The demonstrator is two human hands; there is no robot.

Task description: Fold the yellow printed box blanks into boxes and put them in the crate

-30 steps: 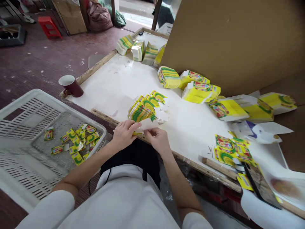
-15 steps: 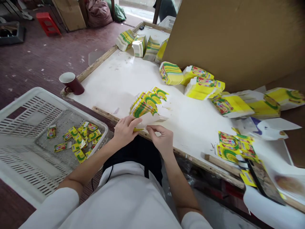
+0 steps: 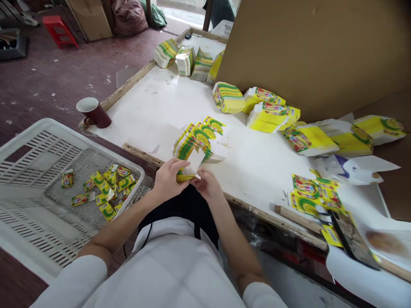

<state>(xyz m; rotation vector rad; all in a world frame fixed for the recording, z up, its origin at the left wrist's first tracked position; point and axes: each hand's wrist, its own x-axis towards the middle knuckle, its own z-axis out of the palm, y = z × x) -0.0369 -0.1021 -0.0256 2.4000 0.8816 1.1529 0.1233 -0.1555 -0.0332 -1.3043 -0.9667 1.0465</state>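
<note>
My left hand (image 3: 167,179) and my right hand (image 3: 207,186) meet at the near edge of the white table (image 3: 167,111). Between them they pinch one flat yellow-green carton blank (image 3: 192,164), its white inner side facing up and bent. Just beyond it lies a fanned stack of the same flat blanks (image 3: 201,139). Both hands have their fingers closed on the blank.
A white plastic crate (image 3: 38,201) at my left holds several folded small boxes (image 3: 102,190). A dark red mug (image 3: 93,112) stands at the table's left edge. Bundles of blanks (image 3: 272,115) line a brown cardboard sheet (image 3: 314,51). More loose blanks (image 3: 313,194) and a phone (image 3: 351,241) lie right.
My right hand has moved left and closer to my left hand, and the white flap of the blank has been folded upward between them.
</note>
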